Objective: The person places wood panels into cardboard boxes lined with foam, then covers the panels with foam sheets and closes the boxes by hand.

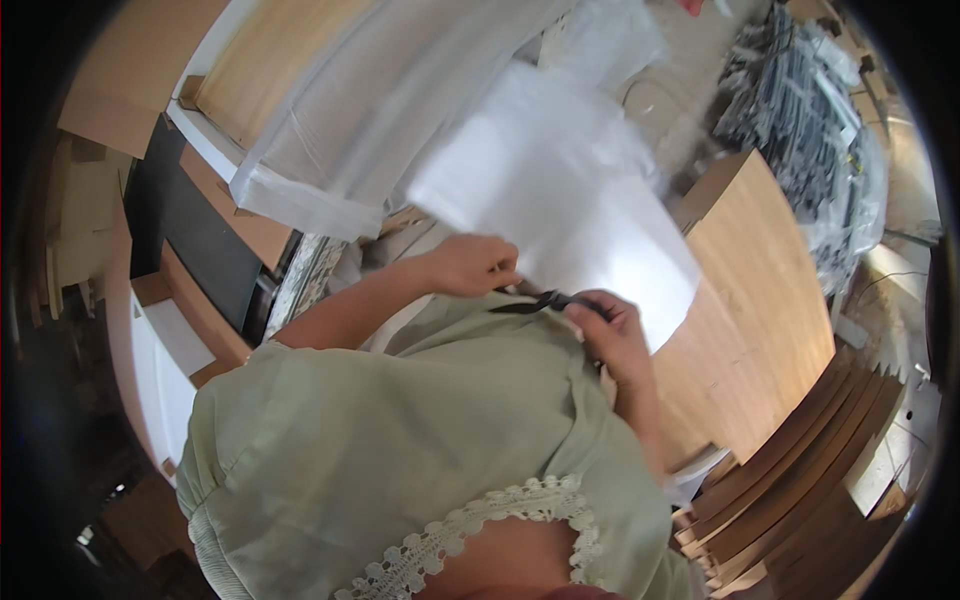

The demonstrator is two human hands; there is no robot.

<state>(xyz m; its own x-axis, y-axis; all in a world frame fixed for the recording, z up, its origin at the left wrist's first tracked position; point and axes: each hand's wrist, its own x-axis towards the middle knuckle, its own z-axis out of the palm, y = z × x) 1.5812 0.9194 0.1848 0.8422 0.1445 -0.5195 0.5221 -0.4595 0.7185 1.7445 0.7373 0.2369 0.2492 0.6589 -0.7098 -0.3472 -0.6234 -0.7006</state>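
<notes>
White sheet (pixel 590 190) lies over left part of wood-grain panel (pixel 745 340), left hand (pixel 468 266) curled, can't tell if gripping, right hand (pixel 618 335) pinching black tool (pixel 553 300) between hands by sheet's near edge.

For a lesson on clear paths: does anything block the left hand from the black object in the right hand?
Nothing visible does: the left hand is close beside the black object held in the right hand, and the white sheet lies beyond both. Left-hand contact is unclear.
</notes>
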